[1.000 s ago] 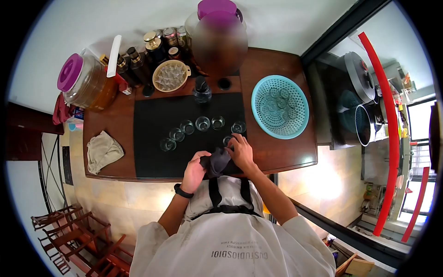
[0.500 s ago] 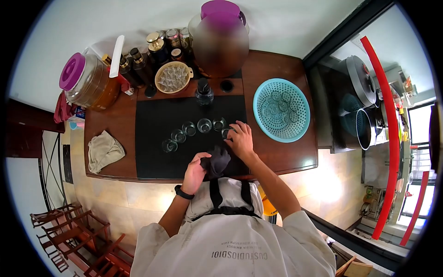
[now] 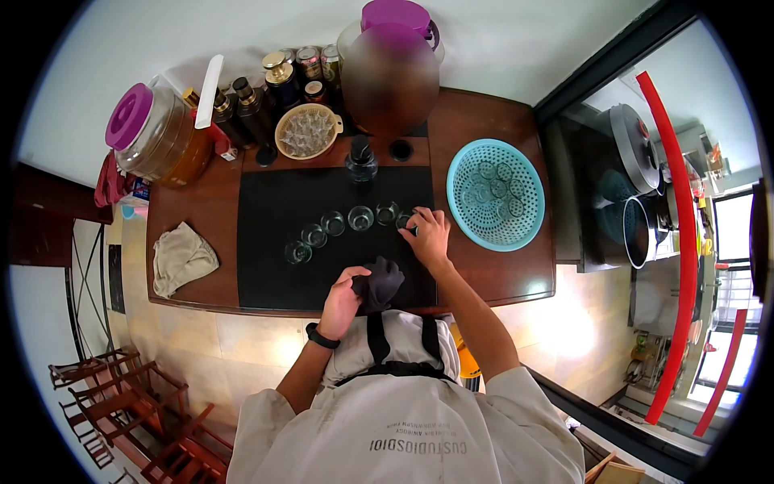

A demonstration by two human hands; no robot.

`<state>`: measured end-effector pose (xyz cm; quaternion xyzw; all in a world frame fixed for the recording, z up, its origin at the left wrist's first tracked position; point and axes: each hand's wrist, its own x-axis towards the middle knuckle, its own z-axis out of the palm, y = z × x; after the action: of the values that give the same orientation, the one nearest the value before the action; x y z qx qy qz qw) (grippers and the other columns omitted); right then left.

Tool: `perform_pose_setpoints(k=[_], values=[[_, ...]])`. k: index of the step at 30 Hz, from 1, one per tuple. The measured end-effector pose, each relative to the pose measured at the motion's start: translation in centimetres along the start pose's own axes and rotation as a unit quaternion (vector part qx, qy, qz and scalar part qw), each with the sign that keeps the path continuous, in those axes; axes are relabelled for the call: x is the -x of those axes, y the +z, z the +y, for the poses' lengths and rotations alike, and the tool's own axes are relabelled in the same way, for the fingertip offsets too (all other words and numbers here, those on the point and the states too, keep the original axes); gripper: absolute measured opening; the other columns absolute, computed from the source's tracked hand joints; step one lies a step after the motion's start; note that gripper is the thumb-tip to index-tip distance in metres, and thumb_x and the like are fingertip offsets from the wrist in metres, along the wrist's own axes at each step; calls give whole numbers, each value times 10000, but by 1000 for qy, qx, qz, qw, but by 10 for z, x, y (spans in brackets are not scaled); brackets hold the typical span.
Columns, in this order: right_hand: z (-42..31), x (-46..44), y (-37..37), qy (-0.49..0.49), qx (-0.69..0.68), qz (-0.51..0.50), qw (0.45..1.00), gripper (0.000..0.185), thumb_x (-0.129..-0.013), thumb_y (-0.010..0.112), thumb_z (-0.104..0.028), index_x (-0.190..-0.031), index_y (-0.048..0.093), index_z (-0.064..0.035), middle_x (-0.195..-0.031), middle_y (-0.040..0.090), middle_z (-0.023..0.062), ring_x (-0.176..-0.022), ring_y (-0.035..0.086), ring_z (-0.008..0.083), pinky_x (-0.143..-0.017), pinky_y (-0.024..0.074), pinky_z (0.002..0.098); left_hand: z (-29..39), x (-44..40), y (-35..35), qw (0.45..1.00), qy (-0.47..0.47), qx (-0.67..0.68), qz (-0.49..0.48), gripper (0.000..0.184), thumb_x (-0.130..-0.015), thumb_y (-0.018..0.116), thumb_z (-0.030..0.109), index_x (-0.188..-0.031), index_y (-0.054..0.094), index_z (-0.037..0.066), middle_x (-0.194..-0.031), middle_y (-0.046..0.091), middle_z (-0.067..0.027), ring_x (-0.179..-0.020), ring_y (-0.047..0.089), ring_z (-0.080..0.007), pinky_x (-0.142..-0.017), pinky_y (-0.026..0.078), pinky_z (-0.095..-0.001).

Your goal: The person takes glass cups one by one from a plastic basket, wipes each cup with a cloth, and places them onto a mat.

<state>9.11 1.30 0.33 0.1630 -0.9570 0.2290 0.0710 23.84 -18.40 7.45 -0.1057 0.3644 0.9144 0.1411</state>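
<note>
My left hand (image 3: 343,302) is closed around a bunched dark grey cloth (image 3: 381,284) near the table's front edge. The fingers of my right hand (image 3: 429,238) grip a small clear glass (image 3: 405,219) at the right end of a curved row. Fingertips hide part of that glass. Several more small glasses, among them a middle glass (image 3: 360,217) and a leftmost glass (image 3: 297,252), stand on the black mat (image 3: 322,282). To the right, a light blue plastic colander (image 3: 459,218) contains several more small glasses.
A dark glass pot (image 3: 361,165) stands behind the row. Along the wall are a large jar with a purple lid (image 3: 395,18), another jar of amber liquid (image 3: 173,153), bottles (image 3: 250,105), and a round basket of small packets (image 3: 282,145). A beige cloth (image 3: 184,258) lies left.
My right hand has moved slightly away from me and to the right with the small glass, in line with the row's end. The left hand and dark cloth stay nearly still.
</note>
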Motion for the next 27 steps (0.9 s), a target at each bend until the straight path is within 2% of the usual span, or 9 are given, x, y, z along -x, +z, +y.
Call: perform_pose_setpoints(k=[2, 9, 15, 18, 27], values=[[5, 1, 6, 3, -7, -9, 1000, 227, -684, 781, -247, -786, 614, -131, -1151, 593, 2, -1076, 494, 261, -888, 374, 452, 0, 0, 2, 1000, -4, -24, 17, 412, -899, 384, 382, -1164, 501, 89, -1163, 546, -67, -1098, 498, -190, -930, 365, -328], [8, -3, 4, 27, -6, -25, 999, 202, -720, 756, -254, -816, 627, -132, -1165, 590, -4, -1062, 519, 244, -850, 407, 440, -3, 0, -1, 999, -19, -21, 18, 415, -904, 386, 374, -1172, 499, 79, -1175, 545, -81, -1118, 498, -209, -966, 361, -349], [9, -19, 5, 67, 0, -31, 997, 184, -731, 745, -248, -844, 638, -148, -1225, 579, -13, -1082, 527, 248, -824, 431, 439, -6, -2, -4, 1000, -1, -14, 12, 422, -900, 398, 376, -1172, 498, 69, -1165, 546, -88, -1121, 499, -220, -981, 360, -358], [7, -28, 6, 70, 1, -46, 996, 183, -734, 743, -246, -844, 637, -145, -1254, 570, -7, -1077, 541, 255, -823, 438, 439, -2, -2, -2, 1000, -2, 18, 3, 369, -902, 468, 328, -1155, 522, 65, -1156, 542, -50, -1129, 509, -181, -978, 380, -324], [13, -46, 7, 10, -29, -55, 998, 187, -719, 760, -227, -794, 628, -118, -1265, 582, 22, -1039, 602, 272, -813, 468, 432, 0, -1, -2, 1000, 18, 15, 12, 357, -906, 467, 318, -1152, 525, 66, -1169, 541, -60, -1120, 520, -176, -955, 402, -325]])
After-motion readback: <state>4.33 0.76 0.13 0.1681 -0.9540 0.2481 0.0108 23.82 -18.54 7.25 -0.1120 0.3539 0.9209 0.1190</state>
